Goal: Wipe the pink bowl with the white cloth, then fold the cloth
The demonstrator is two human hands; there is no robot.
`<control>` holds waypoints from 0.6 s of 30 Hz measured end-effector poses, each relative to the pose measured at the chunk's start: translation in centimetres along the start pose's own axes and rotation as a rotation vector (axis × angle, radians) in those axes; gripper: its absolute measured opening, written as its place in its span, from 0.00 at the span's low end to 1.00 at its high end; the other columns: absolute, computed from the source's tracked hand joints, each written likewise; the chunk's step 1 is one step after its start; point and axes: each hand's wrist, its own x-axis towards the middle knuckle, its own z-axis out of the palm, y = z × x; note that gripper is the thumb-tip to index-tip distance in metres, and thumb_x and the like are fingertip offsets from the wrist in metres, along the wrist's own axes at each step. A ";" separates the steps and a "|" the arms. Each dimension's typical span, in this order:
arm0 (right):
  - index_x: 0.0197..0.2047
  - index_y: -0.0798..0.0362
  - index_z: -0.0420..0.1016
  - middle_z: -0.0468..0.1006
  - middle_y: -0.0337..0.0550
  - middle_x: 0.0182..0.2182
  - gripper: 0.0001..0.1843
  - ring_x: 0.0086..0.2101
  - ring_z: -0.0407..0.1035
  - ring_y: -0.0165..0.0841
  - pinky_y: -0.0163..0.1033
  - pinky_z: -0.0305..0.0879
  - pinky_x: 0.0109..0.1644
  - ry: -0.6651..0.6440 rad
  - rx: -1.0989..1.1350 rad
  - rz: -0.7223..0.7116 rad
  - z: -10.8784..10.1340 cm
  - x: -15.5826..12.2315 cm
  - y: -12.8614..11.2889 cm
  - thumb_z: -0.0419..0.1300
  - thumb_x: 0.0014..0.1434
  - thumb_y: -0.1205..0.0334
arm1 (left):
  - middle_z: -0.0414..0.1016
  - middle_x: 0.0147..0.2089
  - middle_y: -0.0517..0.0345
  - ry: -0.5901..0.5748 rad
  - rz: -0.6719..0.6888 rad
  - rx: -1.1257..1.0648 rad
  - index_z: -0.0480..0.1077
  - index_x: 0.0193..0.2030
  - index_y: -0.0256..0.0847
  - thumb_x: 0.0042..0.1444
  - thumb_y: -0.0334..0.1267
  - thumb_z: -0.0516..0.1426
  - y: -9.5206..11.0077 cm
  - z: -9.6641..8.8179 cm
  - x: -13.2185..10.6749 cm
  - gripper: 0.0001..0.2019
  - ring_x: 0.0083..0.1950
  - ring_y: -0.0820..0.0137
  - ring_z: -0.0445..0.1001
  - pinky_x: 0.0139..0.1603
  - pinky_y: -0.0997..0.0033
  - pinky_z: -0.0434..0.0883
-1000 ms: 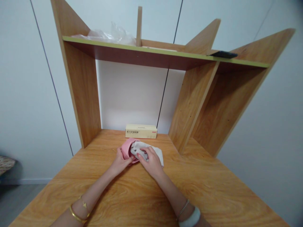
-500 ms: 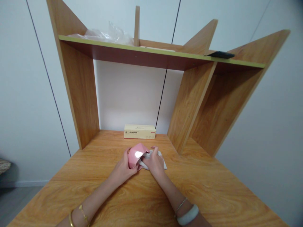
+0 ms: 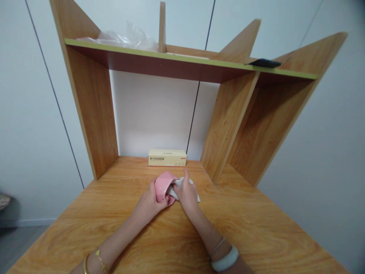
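Note:
A glossy pink faceted container (image 3: pixel 164 185) is tilted over the middle of the table, its opening towards the right. My left hand (image 3: pixel 154 198) is wrapped round its left side, thumb at the front. At the opening, my right hand (image 3: pixel 186 194) pinches a soft white cloth-like piece (image 3: pixel 194 186), and part of that piece spreads out past the hand to the right. Some of the white piece reaches inside the container, where the fingertips are partly hidden. A pink flap (image 3: pixel 171 200) sticks out below the opening.
A cream long box (image 3: pixel 167 158) stands at the back of the wooden table (image 3: pixel 159 243). Above it runs a shelf (image 3: pixel 142 54) holding a clear plastic bag (image 3: pixel 125 39) and a dark flat object (image 3: pixel 265 63). Upright wooden panels (image 3: pixel 228 125) border the work area.
The pink container has turned a little in my left hand, and more of its lower flap shows. My right hand has shifted slightly, still on the white piece. The whole view has moved slightly.

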 end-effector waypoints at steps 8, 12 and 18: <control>0.59 0.55 0.49 0.76 0.48 0.33 0.33 0.36 0.69 0.40 0.40 0.54 0.40 0.013 -0.001 -0.036 -0.8 0.0 -0.1 0.53 0.52 0.60 | 0.74 0.35 0.48 -0.022 -0.020 0.050 0.57 0.48 0.37 0.42 0.46 0.57 0.0 -0.1 0.1 0.27 0.34 0.59 0.74 0.28 0.70 0.65; 0.60 0.52 0.46 0.76 0.47 0.34 0.35 0.38 0.68 0.39 0.41 0.52 0.43 0.075 0.022 -0.171 -1.6 -0.1 -0.3 0.54 0.51 0.62 | 0.74 0.35 0.49 -0.024 -0.017 0.081 0.59 0.49 0.36 0.43 0.42 0.56 0.1 -0.4 0.0 0.26 0.34 0.59 0.74 0.30 0.69 0.66; 0.61 0.58 0.44 0.75 0.49 0.33 0.38 0.34 0.69 0.40 0.39 0.57 0.36 -0.041 0.087 -0.055 -0.4 0.1 0.6 0.54 0.50 0.58 | 0.69 0.50 0.44 -0.044 0.064 0.039 0.50 0.60 0.37 0.44 0.48 0.56 -0.1 -0.5 -0.5 0.37 0.49 0.56 0.69 0.45 0.63 0.66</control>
